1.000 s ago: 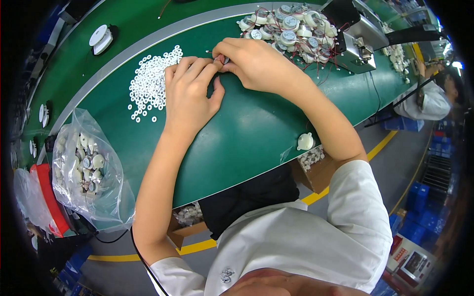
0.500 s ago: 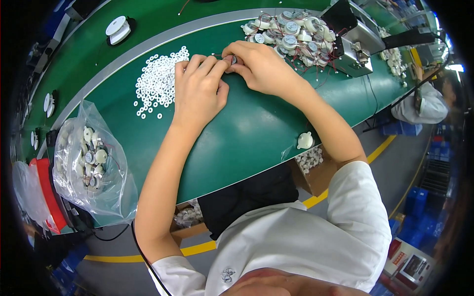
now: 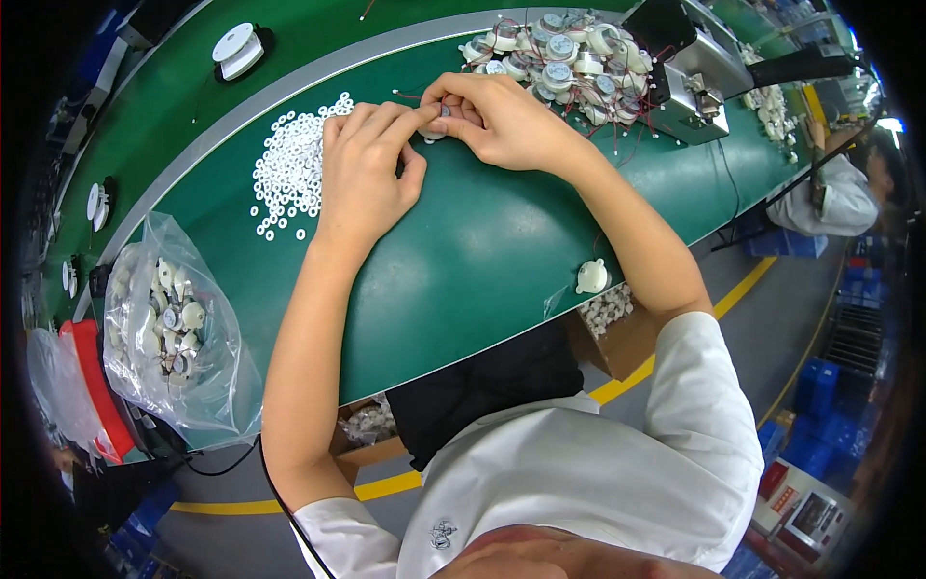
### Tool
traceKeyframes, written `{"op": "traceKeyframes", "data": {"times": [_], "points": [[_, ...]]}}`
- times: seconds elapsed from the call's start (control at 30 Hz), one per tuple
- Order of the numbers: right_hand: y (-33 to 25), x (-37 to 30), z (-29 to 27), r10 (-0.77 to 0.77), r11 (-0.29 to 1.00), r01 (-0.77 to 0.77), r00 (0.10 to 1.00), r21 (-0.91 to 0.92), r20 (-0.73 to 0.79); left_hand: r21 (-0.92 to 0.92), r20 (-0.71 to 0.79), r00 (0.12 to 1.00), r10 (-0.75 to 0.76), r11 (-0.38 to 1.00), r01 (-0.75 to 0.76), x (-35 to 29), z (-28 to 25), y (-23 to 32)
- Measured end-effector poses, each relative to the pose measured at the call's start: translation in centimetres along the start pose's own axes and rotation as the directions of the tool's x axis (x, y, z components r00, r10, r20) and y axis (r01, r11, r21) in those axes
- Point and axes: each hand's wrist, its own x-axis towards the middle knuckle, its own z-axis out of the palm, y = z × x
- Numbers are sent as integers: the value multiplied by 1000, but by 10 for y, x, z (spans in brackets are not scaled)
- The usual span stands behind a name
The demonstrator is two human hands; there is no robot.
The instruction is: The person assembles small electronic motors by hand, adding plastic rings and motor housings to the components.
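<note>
Both hands meet over the bench. My right hand (image 3: 502, 121) is closed, pinching a small round white part with a grey face (image 3: 445, 112) between thumb and fingers. A thin red lead shows beside it. My left hand (image 3: 371, 164) has its curled fingertips against the same part from the left, with its thumb bent lower down. The fingers cover most of the part. Beside my left hand lies a heap of small white ring washers (image 3: 286, 164). Beyond my right hand is a pile of round white wired parts (image 3: 564, 72) with grey faces and red leads.
A metal bench device (image 3: 687, 96) stands right of the pile. A clear bag of similar parts (image 3: 174, 328) sits at the left. One white part (image 3: 592, 277) lies near the front edge, above a carton (image 3: 617, 343). White spools (image 3: 236, 48) stand on the far green surface. Another person (image 3: 834, 193) is at the right.
Both hands have shifted slightly left and a little nearer with the small part between them. A white edge of it now shows below the fingers.
</note>
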Motion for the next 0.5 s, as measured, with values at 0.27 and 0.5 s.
{"op": "traceKeyframes", "data": {"times": [0.27, 0.5], "points": [[8, 0, 3, -41, 999, 41, 999, 22, 3, 13, -12, 1000, -9, 1000, 9, -1, -1, 1], [4, 2, 3, -56, 998, 56, 998, -8, 6, 4, -22, 1000, -10, 1000, 11, -2, -1, 0]]}}
